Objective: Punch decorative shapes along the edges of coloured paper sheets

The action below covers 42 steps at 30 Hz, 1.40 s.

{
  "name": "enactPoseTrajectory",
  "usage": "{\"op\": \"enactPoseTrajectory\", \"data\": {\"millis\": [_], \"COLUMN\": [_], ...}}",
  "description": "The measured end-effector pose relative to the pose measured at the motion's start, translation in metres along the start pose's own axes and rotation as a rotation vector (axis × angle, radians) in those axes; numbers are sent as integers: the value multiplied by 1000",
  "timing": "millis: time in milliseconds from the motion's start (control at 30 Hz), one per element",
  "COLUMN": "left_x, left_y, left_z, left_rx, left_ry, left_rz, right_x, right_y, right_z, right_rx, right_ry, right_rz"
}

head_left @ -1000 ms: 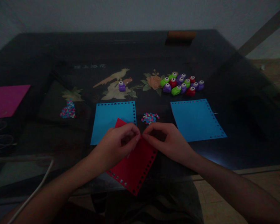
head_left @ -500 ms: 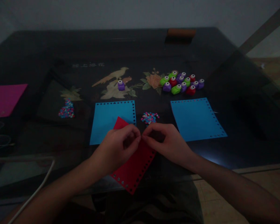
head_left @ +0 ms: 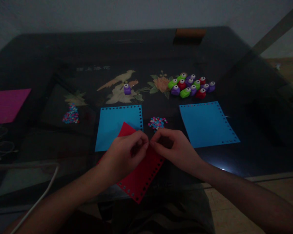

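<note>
Magenta paper [head_left: 5, 104] lies at the far left of the dark glass table [head_left: 258, 97], partly cut by the picture's edge. A white cable [head_left: 42, 191] runs across the lower left corner, near the person's left forearm. Further right, a small heap of coloured paper bits [head_left: 71, 114] sits alone on the glass.

Next comes a blue sheet [head_left: 112, 125] with a row of punched holes along its top and right edges. A red sheet [head_left: 143, 174], also with holes along its border, lies tilted like a diamond; its upper corner overlaps the lower right part of this blue sheet, and its lower corner reaches past the near edge of the table. The left hand [head_left: 123, 156] rests on the red sheet with the fingers curled in, thumb and forefinger pinched together at the sheet's right corner. Whether a small thing is between them I cannot tell, because the light is weak.

Behind the hands stands one purple punch [head_left: 127, 89], and just in front of the fingertips is a second heap of coloured bits [head_left: 157, 123]. The right hand [head_left: 174, 148] meets the left one, fingertips nearly touching, its fingers also closed in a pinch at the same corner of the red sheet.

To the right lies another blue punched sheet [head_left: 206, 123], and behind it a cluster of green, purple and red punches [head_left: 190, 86].
</note>
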<state>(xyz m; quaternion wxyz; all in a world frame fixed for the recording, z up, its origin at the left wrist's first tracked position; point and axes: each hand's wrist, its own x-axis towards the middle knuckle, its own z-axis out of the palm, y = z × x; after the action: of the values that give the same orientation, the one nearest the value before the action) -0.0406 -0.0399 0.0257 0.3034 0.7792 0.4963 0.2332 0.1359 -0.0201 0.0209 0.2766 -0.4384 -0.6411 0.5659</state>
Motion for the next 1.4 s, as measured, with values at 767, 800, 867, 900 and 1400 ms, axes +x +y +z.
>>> {"op": "enactPoseTrajectory", "data": {"millis": [767, 800, 867, 900, 1400], "left_x": [5, 5, 7, 9, 70], "left_y": [5, 4, 2, 0, -26], "left_z": [-14, -15, -16, -17, 1], "left_rx": [-133, -77, 17, 46, 459], "left_ry": [22, 36, 56, 65, -96], "left_rz": [-107, -70, -9, 15, 250], "right_x": [0, 0, -1, -2, -2], "right_y": [4, 5, 7, 8, 11], "right_z": [-2, -2, -1, -1, -3], "right_rx": [9, -5, -40, -68, -239], "right_ry": [-76, -80, -87, -90, -91], "right_rz": [71, 75, 76, 69, -10]}}
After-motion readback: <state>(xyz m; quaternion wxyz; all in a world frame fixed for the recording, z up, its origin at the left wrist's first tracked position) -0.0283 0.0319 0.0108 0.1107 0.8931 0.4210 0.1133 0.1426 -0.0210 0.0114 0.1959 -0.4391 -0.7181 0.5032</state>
